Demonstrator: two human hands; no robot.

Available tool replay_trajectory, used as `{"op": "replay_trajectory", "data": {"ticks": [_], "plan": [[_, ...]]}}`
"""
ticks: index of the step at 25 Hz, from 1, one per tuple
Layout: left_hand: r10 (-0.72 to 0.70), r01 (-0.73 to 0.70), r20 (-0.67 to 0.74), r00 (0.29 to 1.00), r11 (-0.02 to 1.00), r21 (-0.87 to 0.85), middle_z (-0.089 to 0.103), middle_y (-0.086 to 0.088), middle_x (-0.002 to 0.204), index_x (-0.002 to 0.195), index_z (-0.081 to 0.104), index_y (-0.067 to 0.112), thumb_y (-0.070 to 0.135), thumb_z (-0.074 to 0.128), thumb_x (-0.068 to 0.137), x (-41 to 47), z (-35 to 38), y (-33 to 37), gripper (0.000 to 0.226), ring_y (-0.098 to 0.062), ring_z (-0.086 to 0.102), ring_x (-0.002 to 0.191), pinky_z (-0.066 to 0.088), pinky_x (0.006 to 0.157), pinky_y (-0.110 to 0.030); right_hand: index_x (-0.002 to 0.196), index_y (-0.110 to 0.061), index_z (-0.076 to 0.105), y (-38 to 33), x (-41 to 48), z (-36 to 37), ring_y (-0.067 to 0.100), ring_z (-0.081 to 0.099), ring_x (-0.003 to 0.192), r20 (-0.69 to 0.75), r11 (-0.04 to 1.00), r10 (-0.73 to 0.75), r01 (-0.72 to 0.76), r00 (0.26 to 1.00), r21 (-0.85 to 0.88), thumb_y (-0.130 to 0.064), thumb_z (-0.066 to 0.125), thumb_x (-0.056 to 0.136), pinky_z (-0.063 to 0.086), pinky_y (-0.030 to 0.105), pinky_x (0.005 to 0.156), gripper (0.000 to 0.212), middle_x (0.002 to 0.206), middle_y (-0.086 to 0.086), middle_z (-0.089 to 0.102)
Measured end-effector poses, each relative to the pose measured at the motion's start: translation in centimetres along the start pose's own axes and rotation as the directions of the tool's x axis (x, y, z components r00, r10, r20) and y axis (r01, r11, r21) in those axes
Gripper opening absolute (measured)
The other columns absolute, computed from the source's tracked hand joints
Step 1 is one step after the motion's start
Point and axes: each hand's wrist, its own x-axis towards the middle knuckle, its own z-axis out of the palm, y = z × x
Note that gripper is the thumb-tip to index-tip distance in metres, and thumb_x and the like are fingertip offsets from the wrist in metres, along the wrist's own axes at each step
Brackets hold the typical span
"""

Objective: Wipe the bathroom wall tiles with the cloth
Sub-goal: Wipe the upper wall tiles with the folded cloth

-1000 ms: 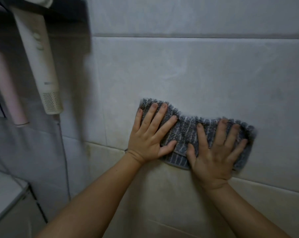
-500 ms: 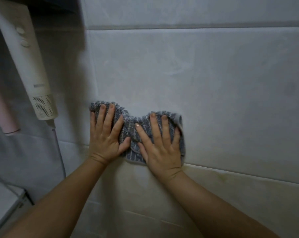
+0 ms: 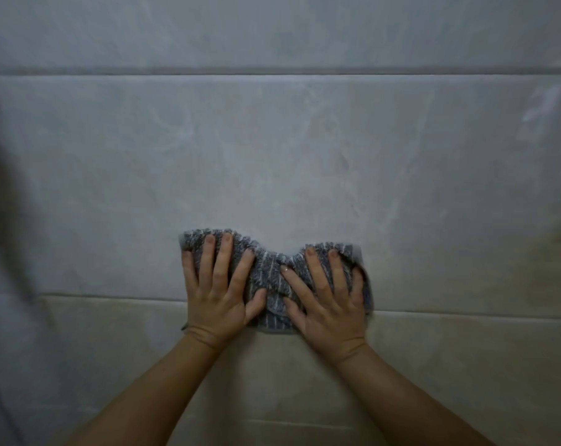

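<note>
both hands flat on cloth, wall tiles.
left hand (image 3: 219,292) and right hand (image 3: 329,304) press bunched grey striped cloth (image 3: 272,278) against wall tiles (image 3: 272,156), each grip fingers straight and spread, across a grout line.

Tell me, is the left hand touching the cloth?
Touching. The head view shows the left hand lying flat on the cloth, fingers spread over its left half.

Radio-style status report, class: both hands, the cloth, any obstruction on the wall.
Left hand flat on cloth. Right hand flat on it. Cloth bunched between them, over grout line. No obstruction seen.
</note>
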Motion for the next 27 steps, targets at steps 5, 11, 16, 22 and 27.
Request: {"op": "replay_trajectory", "data": {"ticks": [5, 11, 16, 22, 27], "plan": [[0.040, -0.041, -0.030, 0.999, 0.999, -0.008, 0.017, -0.012, 0.161, 0.148, 0.032, 0.021, 0.053, 0.042, 0.095, 3.7, 1.2, 9.6, 0.063, -0.030, 0.010, 0.153, 0.008, 0.121, -0.057, 0.143, -0.035, 0.038, 9.5, -3.0, -1.8, 0.029, 0.014, 0.147, -0.024, 0.998, 0.037, -0.038, 0.999, -0.041, -0.048, 0.050, 0.090, 0.013, 0.050, 0.116, 0.056, 0.155, 0.003, 0.021], [0.015, -0.015, -0.005, 1.000, 1.000, -0.005, 0.032, -0.015, 0.153, 0.147, 0.038, 0.020, 0.053, 0.041, 0.095, 7.9, 2.5, 21.0, 0.062, -0.030, 0.008, 0.153, 0.010, 0.120, -0.058, 0.143, -0.035, 0.038, 21.0, -5.4, -4.2, 0.033, 0.021, 0.143, -0.029, 0.996, 0.045, -0.047, 0.999, -0.074, -0.046, 0.052, 0.089, 0.011, 0.052, 0.117, 0.057, 0.153, 0.006, 0.028], [-0.058, 0.058, -0.017, 0.998, 0.998, 0.001, 0.028, -0.017, 0.156, 0.149, 0.035, 0.019, 0.051, 0.043, 0.094, 14.0, 2.5, 27.5, 0.064, -0.035, 0.015, 0.150, 0.009, 0.120, -0.059, 0.145, -0.034, 0.036, 28.7, -2.7, -6.9, 0.033, 0.017, 0.145, -0.022, 1.000, 0.008, -0.009, 1.000, -0.021, -0.044, 0.046, 0.091, 0.007, 0.052, 0.118, 0.056, 0.154, 0.006, 0.027], [-0.187, 0.186, -0.067, 0.980, 0.982, -0.027, 0.030, -0.019, 0.157, 0.151, 0.032, 0.017, 0.042, 0.046, 0.094, 26.5, 2.0, 34.0, 0.064, -0.037, 0.020, 0.147, 0.010, 0.120, -0.059, 0.146, -0.028, 0.040, 37.4, 5.2, -10.0, 0.038, 0.018, 0.145, -0.081, 0.997, 0.081, -0.082, 0.993, -0.009, -0.041, 0.040, 0.095, 0.009, 0.056, 0.117, 0.053, 0.157, 0.012, 0.027], [-0.077, 0.077, 0.016, 0.997, 0.997, -0.014, 0.021, -0.016, 0.161, 0.153, 0.028, 0.019, 0.048, 0.046, 0.093, 22.6, 2.3, 36.3, 0.069, -0.036, 0.016, 0.150, 0.005, 0.121, -0.057, 0.150, -0.026, 0.032, 38.6, -0.2, -10.3, 0.041, 0.015, 0.145, -0.017, 0.983, 0.171, -0.172, 0.985, -0.060, -0.044, 0.038, 0.095, 0.010, 0.060, 0.116, 0.057, 0.159, 0.014, 0.019]]}}
